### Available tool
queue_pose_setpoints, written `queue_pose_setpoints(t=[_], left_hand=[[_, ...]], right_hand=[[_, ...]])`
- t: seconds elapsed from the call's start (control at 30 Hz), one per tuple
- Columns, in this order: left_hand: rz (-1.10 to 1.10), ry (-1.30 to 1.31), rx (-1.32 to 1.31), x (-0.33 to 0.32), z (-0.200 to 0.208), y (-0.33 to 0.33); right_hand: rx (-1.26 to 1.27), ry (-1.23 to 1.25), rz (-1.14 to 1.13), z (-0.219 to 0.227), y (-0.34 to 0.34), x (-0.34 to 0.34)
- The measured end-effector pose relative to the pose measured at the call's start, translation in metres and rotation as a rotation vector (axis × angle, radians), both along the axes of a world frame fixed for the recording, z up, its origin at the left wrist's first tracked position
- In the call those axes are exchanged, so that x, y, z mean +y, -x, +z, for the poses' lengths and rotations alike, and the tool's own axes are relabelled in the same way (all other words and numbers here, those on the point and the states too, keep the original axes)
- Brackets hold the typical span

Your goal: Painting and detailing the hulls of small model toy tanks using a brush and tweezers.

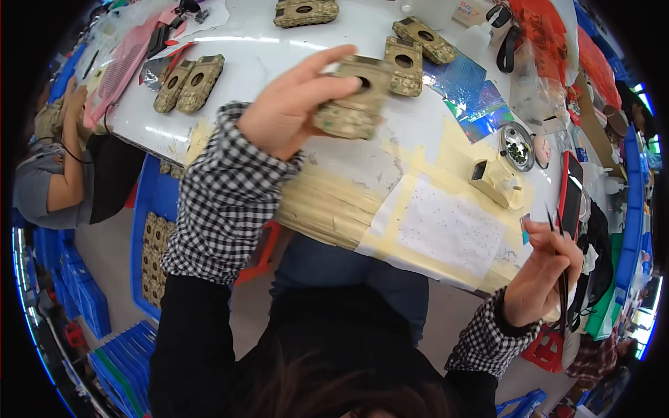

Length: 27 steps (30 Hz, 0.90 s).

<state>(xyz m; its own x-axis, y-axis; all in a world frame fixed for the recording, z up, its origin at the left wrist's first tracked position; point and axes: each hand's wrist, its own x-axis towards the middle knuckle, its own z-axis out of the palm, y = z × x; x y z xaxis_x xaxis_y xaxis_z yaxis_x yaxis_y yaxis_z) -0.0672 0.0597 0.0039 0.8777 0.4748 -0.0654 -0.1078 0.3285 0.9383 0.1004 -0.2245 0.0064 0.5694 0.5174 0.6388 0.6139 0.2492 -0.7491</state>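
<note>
My left hand (pixel 282 108) is closed around a camouflage toy tank hull (pixel 352 115) with a round hole in its top. It holds the hull above the white table, slightly blurred. At the right edge of the table my right hand (pixel 536 282) grips dark tweezers (pixel 563 296), their tips pointing up and away. Near the held hull, two more camouflage hulls (pixel 404 66) lie behind it to the right. Another hull (pixel 305 12) sits at the far edge, and a pair of hulls (pixel 200 83) rests to the left.
A paper sheet dotted with tiny specks (pixel 449 226) is taped at the near edge. Beside it are a taped block (pixel 498 182), a round dish of small green bits (pixel 517 148) and a red-edged phone (pixel 571 188). A blue crate (pixel 143 198) of hulls stands left; a co-worker (pixel 52 181) sits beyond.
</note>
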Motion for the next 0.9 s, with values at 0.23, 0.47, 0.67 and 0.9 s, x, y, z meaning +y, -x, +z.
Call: queue_pose_setpoints(t=[0.23,0.47,0.67,0.9], left_hand=[[0.366,-0.508,0.339,0.074,-0.017,0.086],[0.617,-1.036,0.53,0.098,-0.032,0.085],[0.725,-1.303,0.654,0.09,-0.024,0.086],[0.183,-0.523,0.046,-0.084,-0.005,0.074]], right_hand=[[0.081,0.122,-0.109,-0.01,-0.004,-0.044],[0.034,0.295,-0.028,-0.009,0.026,-0.044],[-0.032,0.478,0.057,-0.018,0.052,-0.053],[-0.25,0.365,0.189,-0.028,0.069,-0.034]])
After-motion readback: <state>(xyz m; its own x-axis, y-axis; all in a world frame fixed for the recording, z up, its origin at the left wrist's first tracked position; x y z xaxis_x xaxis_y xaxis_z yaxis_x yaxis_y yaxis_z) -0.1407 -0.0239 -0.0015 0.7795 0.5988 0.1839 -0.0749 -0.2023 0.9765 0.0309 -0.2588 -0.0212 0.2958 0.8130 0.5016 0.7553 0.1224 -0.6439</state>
